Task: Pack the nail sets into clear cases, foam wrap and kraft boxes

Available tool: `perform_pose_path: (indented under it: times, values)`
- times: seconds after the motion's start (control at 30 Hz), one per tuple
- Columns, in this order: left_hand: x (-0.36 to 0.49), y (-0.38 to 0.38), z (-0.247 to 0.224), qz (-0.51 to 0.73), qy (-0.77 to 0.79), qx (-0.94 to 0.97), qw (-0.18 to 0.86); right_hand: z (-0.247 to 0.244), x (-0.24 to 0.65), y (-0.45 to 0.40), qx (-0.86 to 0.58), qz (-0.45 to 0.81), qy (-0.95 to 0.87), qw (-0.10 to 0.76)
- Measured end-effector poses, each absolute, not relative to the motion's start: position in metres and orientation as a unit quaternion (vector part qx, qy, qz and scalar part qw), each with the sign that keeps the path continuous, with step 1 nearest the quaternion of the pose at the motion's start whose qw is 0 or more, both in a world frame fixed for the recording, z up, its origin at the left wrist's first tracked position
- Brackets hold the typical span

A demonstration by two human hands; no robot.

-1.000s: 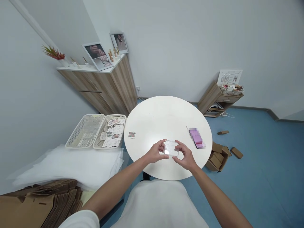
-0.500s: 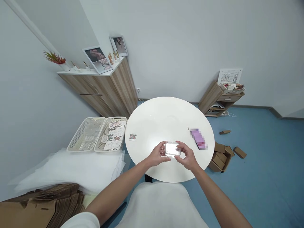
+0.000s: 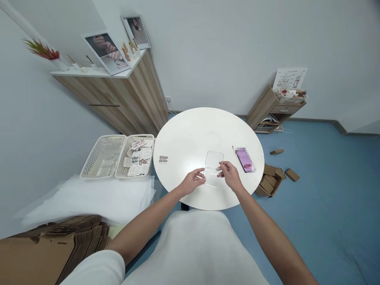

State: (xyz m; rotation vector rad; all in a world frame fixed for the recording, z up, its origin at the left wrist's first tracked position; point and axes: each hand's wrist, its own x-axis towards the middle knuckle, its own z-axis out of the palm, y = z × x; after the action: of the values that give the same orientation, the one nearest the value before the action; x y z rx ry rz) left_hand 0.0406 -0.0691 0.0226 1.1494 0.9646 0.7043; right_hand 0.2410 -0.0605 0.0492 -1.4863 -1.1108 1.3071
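Observation:
A clear plastic hinged box (image 3: 214,159) lies over the white round table (image 3: 190,130), its lid swung up and away from me. My left hand (image 3: 191,182) grips the near left edge of the box between thumb and fingers. On the other side, my right hand (image 3: 230,175) pinches the box near its hinge. To the left on the table is a small card of press-on nails (image 3: 163,159) in green and red tones. A phone with a blurred purple screen (image 3: 245,160) rests to the right.
Left of the table stand a white basket of clear boxes (image 3: 102,158) and a white basket of nail cards (image 3: 135,156). White sheets (image 3: 89,198) and flat cardboard (image 3: 35,257) lie nearer. A carton of brown boxes (image 3: 269,181) sits on the floor at right.
The clear box was closed between both hands and has been opened, its lid now folded back. Both hands are lower over the table. The camera view has shifted.

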Motion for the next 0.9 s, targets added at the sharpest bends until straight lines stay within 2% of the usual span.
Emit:
perform_pose_path:
  times: [0.3, 0.57, 0.9]
  values:
    - [0.046, -0.073, -0.003, 0.321, 0.508, 0.487, 0.633, 0.019, 0.243, -0.074, -0.594, 0.574, -0.407, 0.389]
    - [0.051, -0.081, -0.04, 0.288, 0.557, 0.492, 0.603, -0.025, 0.246, -0.108, -0.624, 0.547, -0.45, 0.33]
    - [0.068, -0.078, -0.08, 0.24, 0.65, 0.488, 0.531, -0.068, 0.25, -0.093, -0.648, 0.53, -0.487, 0.249]
